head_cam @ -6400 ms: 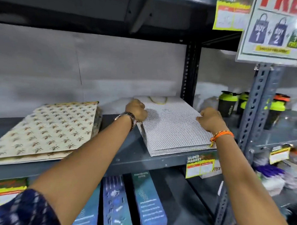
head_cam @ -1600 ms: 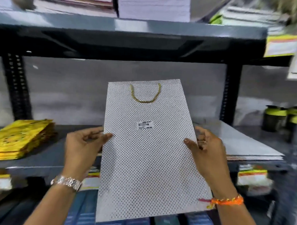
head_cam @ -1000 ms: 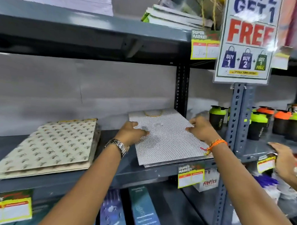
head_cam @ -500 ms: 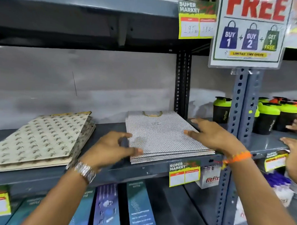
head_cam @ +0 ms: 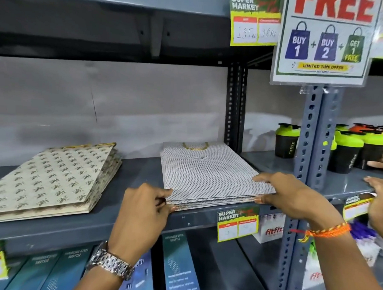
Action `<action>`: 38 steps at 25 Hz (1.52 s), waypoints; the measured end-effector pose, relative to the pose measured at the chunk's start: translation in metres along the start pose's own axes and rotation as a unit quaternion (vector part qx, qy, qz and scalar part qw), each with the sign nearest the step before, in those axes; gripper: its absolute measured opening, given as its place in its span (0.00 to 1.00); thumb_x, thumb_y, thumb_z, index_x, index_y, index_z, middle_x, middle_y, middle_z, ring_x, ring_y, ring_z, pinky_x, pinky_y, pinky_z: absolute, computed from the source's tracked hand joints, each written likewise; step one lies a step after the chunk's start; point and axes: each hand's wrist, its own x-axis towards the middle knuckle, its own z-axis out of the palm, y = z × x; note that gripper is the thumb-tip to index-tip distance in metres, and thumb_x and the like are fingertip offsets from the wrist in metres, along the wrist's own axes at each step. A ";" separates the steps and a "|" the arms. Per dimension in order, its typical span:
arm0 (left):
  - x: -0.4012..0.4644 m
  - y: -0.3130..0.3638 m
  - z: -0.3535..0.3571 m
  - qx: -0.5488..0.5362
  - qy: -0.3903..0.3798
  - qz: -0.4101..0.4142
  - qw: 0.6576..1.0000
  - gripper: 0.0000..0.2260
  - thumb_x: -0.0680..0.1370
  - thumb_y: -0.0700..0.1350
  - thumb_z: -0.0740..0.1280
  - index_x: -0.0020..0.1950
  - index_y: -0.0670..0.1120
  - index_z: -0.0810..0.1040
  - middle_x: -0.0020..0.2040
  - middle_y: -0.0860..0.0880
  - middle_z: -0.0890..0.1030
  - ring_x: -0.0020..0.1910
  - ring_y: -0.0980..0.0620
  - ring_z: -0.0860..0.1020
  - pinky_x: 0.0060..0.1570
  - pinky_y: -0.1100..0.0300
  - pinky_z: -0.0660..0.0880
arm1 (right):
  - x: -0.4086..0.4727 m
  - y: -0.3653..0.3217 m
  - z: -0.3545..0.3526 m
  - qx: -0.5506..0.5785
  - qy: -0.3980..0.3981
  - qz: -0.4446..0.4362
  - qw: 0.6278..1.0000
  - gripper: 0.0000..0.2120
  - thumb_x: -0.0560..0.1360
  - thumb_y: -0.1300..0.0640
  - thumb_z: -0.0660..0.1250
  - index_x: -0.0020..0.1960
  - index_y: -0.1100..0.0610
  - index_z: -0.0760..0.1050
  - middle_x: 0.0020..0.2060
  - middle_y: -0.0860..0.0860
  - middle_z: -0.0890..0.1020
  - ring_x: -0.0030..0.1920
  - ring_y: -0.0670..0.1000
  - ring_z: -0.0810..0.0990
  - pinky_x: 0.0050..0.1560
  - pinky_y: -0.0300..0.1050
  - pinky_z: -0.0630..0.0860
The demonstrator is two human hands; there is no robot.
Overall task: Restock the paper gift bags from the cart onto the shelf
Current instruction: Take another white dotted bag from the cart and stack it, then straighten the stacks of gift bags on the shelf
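Dotted gift bags point(head_cam: 209, 178) lie stacked on the shelf point(head_cam: 139, 219). Left hand point(head_cam: 142, 210) and right hand point(head_cam: 291, 195) pinch the stack's front corners.

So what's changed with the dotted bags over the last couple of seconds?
The dotted bag held up earlier now lies on the white dotted stack. The left hand and right hand have slid back to its front corners. The leaf-print stack hasn't moved.
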 end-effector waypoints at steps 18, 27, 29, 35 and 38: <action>0.007 0.002 -0.005 -0.003 0.007 -0.016 1.000 0.10 0.70 0.46 0.77 0.51 0.50 0.88 0.46 0.56 0.87 0.42 0.64 0.83 0.44 0.81 0.72 | 0.010 0.008 -0.003 -0.020 -0.002 -0.016 1.000 0.26 0.77 0.53 0.70 0.74 0.47 0.69 0.72 0.50 0.72 0.74 0.53 0.68 0.72 0.49 0.66; 0.010 -0.006 -0.010 -0.048 -0.018 -0.024 0.998 0.11 0.69 0.47 0.78 0.51 0.55 0.87 0.44 0.57 0.86 0.40 0.69 0.82 0.38 0.81 0.73 | 0.008 0.009 -0.005 0.024 0.016 0.000 1.000 0.24 0.76 0.53 0.71 0.72 0.51 0.72 0.72 0.52 0.73 0.70 0.55 0.74 0.69 0.52 0.72; 0.010 -0.007 -0.009 -0.042 -0.013 -0.020 0.999 0.10 0.69 0.46 0.78 0.50 0.54 0.87 0.43 0.57 0.86 0.40 0.71 0.81 0.38 0.83 0.72 | 0.008 0.009 -0.003 0.027 0.028 0.011 0.999 0.24 0.76 0.54 0.71 0.71 0.52 0.73 0.71 0.53 0.74 0.70 0.56 0.74 0.70 0.54 0.71; 0.008 -0.006 -0.005 -0.017 -0.003 -0.013 1.000 0.09 0.70 0.45 0.78 0.49 0.52 0.88 0.42 0.58 0.86 0.42 0.73 0.80 0.38 0.85 0.70 | 0.008 0.008 -0.002 0.017 0.031 0.019 0.999 0.23 0.76 0.55 0.72 0.70 0.53 0.74 0.70 0.51 0.75 0.71 0.54 0.73 0.72 0.53 0.70; 0.003 -0.003 -0.011 -0.033 -0.025 -0.009 0.999 0.11 0.70 0.44 0.77 0.52 0.52 0.87 0.43 0.57 0.86 0.41 0.70 0.82 0.41 0.83 0.72 | 0.004 0.002 -0.002 -0.002 0.025 0.037 0.999 0.25 0.77 0.56 0.70 0.73 0.52 0.70 0.71 0.53 0.74 0.70 0.56 0.73 0.69 0.52 0.71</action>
